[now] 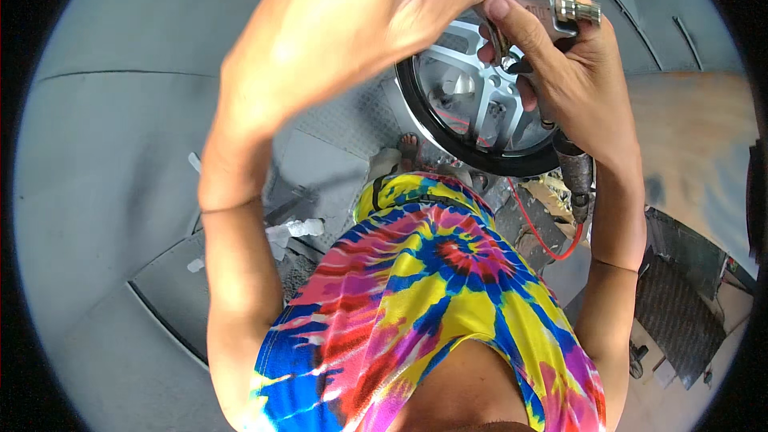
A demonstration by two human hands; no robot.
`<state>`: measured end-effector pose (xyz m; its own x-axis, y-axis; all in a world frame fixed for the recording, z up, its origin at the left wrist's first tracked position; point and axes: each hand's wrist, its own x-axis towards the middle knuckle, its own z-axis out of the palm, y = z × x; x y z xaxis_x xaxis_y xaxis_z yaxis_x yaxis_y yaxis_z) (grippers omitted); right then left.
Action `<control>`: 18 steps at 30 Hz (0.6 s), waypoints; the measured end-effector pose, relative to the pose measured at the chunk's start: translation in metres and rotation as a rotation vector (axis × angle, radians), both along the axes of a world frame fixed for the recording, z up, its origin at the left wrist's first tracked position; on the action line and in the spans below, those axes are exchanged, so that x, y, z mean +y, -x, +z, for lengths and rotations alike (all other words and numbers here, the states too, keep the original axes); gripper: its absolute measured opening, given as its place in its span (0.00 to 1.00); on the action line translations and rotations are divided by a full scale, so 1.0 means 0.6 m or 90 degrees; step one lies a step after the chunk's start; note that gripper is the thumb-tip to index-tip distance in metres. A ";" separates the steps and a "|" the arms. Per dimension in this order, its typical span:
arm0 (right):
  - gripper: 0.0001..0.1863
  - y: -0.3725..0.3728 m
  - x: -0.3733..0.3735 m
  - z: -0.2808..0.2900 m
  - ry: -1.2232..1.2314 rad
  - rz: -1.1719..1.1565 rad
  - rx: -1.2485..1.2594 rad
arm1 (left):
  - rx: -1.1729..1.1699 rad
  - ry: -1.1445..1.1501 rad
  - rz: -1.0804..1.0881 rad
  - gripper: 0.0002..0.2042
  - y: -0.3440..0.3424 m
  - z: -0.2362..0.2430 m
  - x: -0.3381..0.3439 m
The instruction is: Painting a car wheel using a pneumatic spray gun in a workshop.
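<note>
At the upper right I hold a metal spray gun [550,8] with knurled knobs at its back. My right hand [582,80] is wrapped round its body and grip, with the thumb pressed near the top. The lower end of the handle [574,172] sticks out below that hand, joined to a red hose [550,253]. My left hand [384,8] reaches across from the left. Its thumb presses on the gun's top beside a knob, while its other fingers are mostly cut off by the upper edge. Behind the gun is a silver spoked wheel [494,100] with a black outer ring.
Grey walls [120,136] curve round the left side. White lumpy material [296,228] lies low on the left, near grey panels. A dark textured mat [678,316] lies at the lower right, below a brownish stained panel [692,136]. Debris [552,196] lies under the wheel.
</note>
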<state>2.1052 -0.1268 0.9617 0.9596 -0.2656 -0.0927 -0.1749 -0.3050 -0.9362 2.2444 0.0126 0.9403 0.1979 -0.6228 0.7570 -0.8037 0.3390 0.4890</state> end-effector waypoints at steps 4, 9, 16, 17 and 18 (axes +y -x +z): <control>0.05 -0.011 -0.011 0.001 -0.017 0.073 -0.084 | 0.042 -0.133 -0.072 0.06 -0.025 0.055 0.001; 0.06 -0.014 0.014 0.060 -0.017 0.085 -0.047 | 0.067 -0.215 -0.135 0.06 -0.052 0.076 0.009; 0.08 -0.016 0.011 0.053 -0.096 0.082 -0.011 | 0.210 -0.350 -0.112 0.07 -0.055 0.104 0.008; 0.08 -0.018 0.013 0.053 -0.096 0.087 -0.012 | 0.193 -0.338 -0.122 0.07 -0.059 0.104 0.009; 0.08 -0.021 0.014 0.052 -0.063 0.084 -0.026 | 0.176 -0.326 -0.134 0.08 -0.062 0.102 0.009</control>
<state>2.1176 -0.1184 0.9928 0.9890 -0.1285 -0.0729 -0.1010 -0.2280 -0.9684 2.2815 0.0182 1.0014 0.1771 -0.9408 0.2892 -0.5645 0.1436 0.8128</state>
